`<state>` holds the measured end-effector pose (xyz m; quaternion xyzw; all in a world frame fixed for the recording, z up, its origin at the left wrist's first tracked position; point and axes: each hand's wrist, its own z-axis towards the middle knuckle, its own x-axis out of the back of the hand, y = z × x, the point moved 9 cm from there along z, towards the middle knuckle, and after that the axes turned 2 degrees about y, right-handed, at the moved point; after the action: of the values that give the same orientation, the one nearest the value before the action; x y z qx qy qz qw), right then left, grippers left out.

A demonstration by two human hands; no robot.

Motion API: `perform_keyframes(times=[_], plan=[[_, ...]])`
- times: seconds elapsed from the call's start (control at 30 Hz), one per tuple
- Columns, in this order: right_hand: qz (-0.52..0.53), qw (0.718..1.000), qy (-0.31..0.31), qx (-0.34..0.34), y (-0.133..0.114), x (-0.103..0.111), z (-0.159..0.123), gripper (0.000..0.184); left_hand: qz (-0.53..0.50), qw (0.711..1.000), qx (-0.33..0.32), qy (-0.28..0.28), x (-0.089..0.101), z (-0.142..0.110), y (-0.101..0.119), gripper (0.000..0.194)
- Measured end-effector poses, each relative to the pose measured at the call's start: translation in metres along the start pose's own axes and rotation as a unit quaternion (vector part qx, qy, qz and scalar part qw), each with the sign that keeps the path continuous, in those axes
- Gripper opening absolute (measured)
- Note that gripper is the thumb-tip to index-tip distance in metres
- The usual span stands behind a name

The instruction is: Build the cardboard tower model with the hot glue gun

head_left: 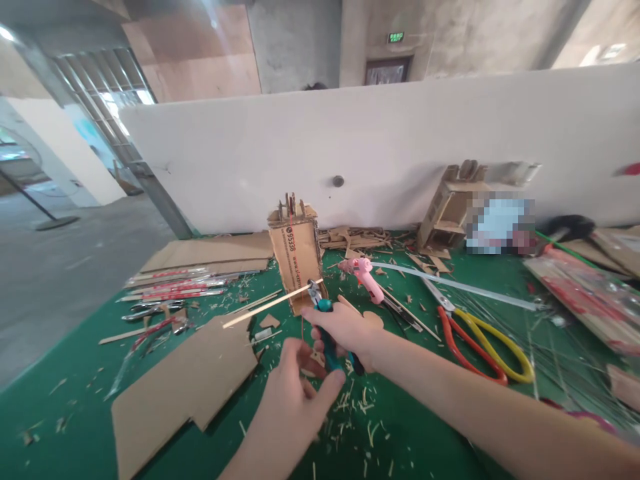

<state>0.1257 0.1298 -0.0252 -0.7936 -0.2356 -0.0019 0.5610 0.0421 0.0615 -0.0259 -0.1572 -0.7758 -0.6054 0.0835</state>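
While the right hand point(353, 328) had its fingers closed around the teal handles of a pair of pliers point(325, 305), the tool's metal jaws met a thin wooden stick point(270, 305) near its far right end. The stick slanted down to the left from there, its other end over the edge of a flat cardboard sheet point(185, 380). The left hand point(287, 400) was just beside the handles, its fingers loosely curled and the thumb spread away from them; it gripped nothing that could be seen.

Right behind the stick, an upright cardboard tower point(295, 253) with printed lettering stood on the green worktop point(75, 380), before a white panel point(240, 160). To the tower's right lay a pink glue gun point(369, 281), and farther right scissors point(447, 305) with one red and one yellow handle. Clear packets point(175, 285) lay on the left, and wood shavings point(371, 400) were scattered near the hands. A second cardboard structure point(447, 207) stood at the back right.
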Motion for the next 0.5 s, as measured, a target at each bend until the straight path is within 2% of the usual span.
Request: perform_keyframes(times=[0.03,0.1,0.2,0.27,0.37,0.5], plan=[[-0.010,1.000,0.012,0.015,-0.002,0.002,-0.003,0.033,0.018,0.999,-0.023,0.024,0.011,0.001,0.007,0.045],[-0.039,0.998,0.031,0.045,-0.004,0.004,-0.008,0.028,-0.001,0.999,-0.024,0.022,0.019,0.004,0.012,0.052],[-0.094,0.991,0.055,0.082,0.000,0.003,-0.014,0.016,-0.074,0.997,-0.001,0.000,0.013,0.011,0.016,0.057],[-0.129,0.983,0.076,0.104,0.003,0.004,-0.017,0.011,-0.102,0.994,-0.007,0.026,0.009,0.015,0.021,0.050],[-0.158,0.974,0.093,0.132,0.004,0.003,-0.023,0.018,-0.142,0.987,-0.015,0.069,0.002,0.017,0.024,0.038],[-0.153,0.971,0.096,0.154,0.001,0.006,-0.030,0.025,-0.203,0.975,-0.015,0.083,-0.008,0.021,0.022,0.036]])
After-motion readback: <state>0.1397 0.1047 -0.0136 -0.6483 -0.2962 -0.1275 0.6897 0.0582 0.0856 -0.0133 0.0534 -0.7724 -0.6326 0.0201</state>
